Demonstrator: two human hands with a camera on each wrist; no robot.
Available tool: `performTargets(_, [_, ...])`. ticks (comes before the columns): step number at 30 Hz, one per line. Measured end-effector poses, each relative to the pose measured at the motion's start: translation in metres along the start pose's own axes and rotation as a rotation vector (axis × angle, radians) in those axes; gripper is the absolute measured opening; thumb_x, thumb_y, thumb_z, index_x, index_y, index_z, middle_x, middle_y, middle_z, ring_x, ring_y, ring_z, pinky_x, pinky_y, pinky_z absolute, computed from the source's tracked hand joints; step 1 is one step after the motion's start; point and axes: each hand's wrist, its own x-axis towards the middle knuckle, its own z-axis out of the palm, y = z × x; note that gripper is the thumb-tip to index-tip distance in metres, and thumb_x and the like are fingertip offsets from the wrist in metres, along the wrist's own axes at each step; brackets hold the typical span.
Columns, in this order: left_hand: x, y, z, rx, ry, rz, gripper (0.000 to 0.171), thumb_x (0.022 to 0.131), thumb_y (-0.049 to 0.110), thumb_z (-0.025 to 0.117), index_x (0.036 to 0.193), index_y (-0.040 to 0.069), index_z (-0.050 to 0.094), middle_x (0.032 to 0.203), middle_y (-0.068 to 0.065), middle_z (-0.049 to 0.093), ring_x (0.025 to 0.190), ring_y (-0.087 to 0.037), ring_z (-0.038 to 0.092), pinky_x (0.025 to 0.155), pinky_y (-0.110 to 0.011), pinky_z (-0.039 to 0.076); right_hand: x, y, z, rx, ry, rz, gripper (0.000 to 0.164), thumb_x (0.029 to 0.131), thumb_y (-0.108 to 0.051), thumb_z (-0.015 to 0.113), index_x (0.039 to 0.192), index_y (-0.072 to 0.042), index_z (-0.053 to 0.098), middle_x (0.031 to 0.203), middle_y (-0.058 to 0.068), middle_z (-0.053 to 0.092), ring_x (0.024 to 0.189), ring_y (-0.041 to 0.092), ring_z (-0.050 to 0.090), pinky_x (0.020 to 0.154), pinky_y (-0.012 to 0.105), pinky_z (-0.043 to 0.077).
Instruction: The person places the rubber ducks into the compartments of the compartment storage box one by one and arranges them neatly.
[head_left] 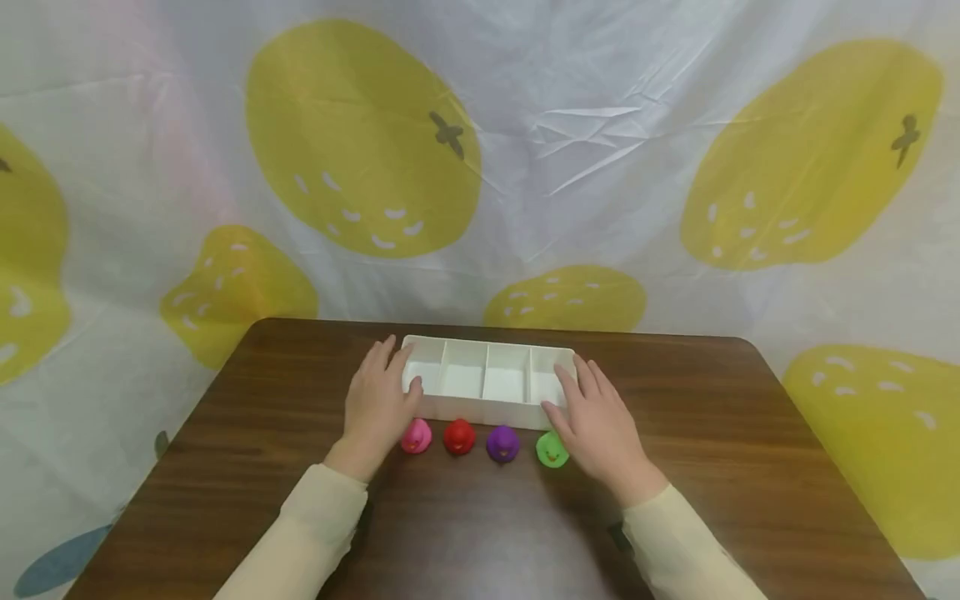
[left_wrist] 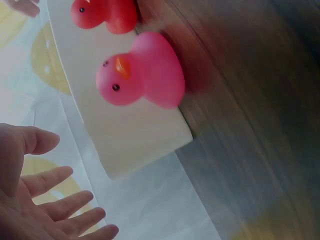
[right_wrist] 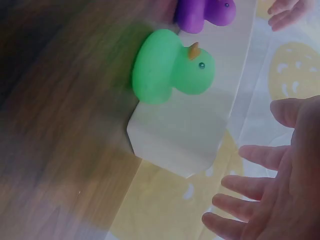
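Observation:
A white divided tray (head_left: 480,409) with a row of several compartments, nothing visible in them, lies toward the back of the table. In front of it stand a pink rubber duck (left_wrist: 162,75), a red rubber duck (head_left: 459,437), a purple rubber duck (head_left: 502,444) and a green rubber duck (right_wrist: 155,67), left to right. My left hand (head_left: 378,404) is at the tray's left end, fingers spread and holding nothing. At the right end is my right hand (head_left: 600,425), likewise spread, near the green duck. Both wrist views show the fingers apart from the tray.
The brown wooden table (head_left: 480,533) has rounded back corners. Behind it hangs a white cloth (head_left: 577,167) printed with yellow lemons, close to the table's back edge. Pale sleeves cover both forearms.

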Motion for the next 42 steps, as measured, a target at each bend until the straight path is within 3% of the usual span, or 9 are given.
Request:
performTargets(5, [-0.002, -0.009, 0.0, -0.04, 0.031, -0.013, 0.049, 0.097, 0.026, 0.066, 0.142, 0.007, 0.06, 0.152, -0.019, 0.052, 0.142, -0.04, 0.046, 0.108, -0.06, 0.047, -0.008, 0.003, -0.003, 0.012, 0.029, 0.002, 0.06, 0.105, -0.044, 0.055, 0.15, -0.005, 0.05, 0.156, 0.024, 0.045, 0.143, 0.046, 0.044, 0.113, 0.062, 0.041])
performTargets(10, [-0.001, -0.019, 0.002, -0.086, 0.002, 0.015, 0.044, 0.099, 0.021, 0.063, 0.139, 0.001, 0.062, 0.15, -0.017, 0.055, 0.14, -0.041, 0.048, 0.11, -0.058, 0.047, -0.017, 0.006, -0.007, 0.022, 0.063, 0.003, 0.052, 0.103, -0.041, 0.059, 0.141, -0.006, 0.059, 0.143, 0.02, 0.058, 0.126, 0.043, 0.058, 0.099, 0.061, 0.051])
performTargets(16, [0.004, -0.036, 0.001, -0.192, -0.049, 0.07, 0.039, 0.101, 0.017, 0.06, 0.136, -0.002, 0.064, 0.15, -0.014, 0.056, 0.139, -0.038, 0.049, 0.115, -0.055, 0.043, -0.025, 0.009, -0.008, 0.064, 0.125, -0.024, 0.031, 0.098, -0.031, 0.068, 0.121, -0.011, 0.07, 0.122, 0.011, 0.069, 0.106, 0.034, 0.065, 0.087, 0.052, 0.056])
performTargets(22, [0.009, -0.05, -0.002, -0.252, -0.082, 0.085, 0.037, 0.099, 0.012, 0.063, 0.135, 0.001, 0.065, 0.146, -0.013, 0.06, 0.134, -0.037, 0.052, 0.113, -0.056, 0.044, -0.031, 0.009, -0.01, 0.159, 0.104, -0.007, 0.015, 0.094, -0.025, 0.074, 0.107, -0.018, 0.074, 0.103, -0.002, 0.072, 0.086, 0.017, 0.063, 0.07, 0.038, 0.054])
performTargets(28, [0.009, -0.056, 0.0, -0.29, -0.16, 0.093, 0.039, 0.1, 0.01, 0.064, 0.139, 0.003, 0.063, 0.147, -0.013, 0.06, 0.134, -0.036, 0.052, 0.114, -0.057, 0.042, -0.038, 0.013, -0.007, 0.196, 0.039, -0.001, 0.021, 0.09, -0.025, 0.08, 0.109, -0.023, 0.074, 0.106, -0.007, 0.073, 0.09, 0.017, 0.068, 0.073, 0.04, 0.056])
performTargets(32, [0.009, -0.06, 0.0, -0.271, -0.155, 0.094, 0.037, 0.1, 0.011, 0.065, 0.136, 0.002, 0.065, 0.144, -0.012, 0.062, 0.133, -0.035, 0.053, 0.112, -0.056, 0.044, -0.04, 0.013, -0.002, 0.208, 0.004, -0.032, 0.027, 0.088, -0.024, 0.082, 0.113, -0.021, 0.074, 0.111, -0.005, 0.074, 0.102, 0.02, 0.07, 0.082, 0.046, 0.058])
performTargets(42, [0.011, -0.071, 0.001, -0.283, -0.169, 0.141, 0.033, 0.097, 0.011, 0.069, 0.13, 0.004, 0.068, 0.14, -0.012, 0.063, 0.13, -0.035, 0.057, 0.11, -0.057, 0.046, -0.039, 0.015, 0.004, 0.204, -0.042, -0.091, 0.028, 0.083, -0.026, 0.086, 0.108, -0.023, 0.074, 0.099, -0.006, 0.071, 0.086, 0.011, 0.062, 0.074, 0.034, 0.054])
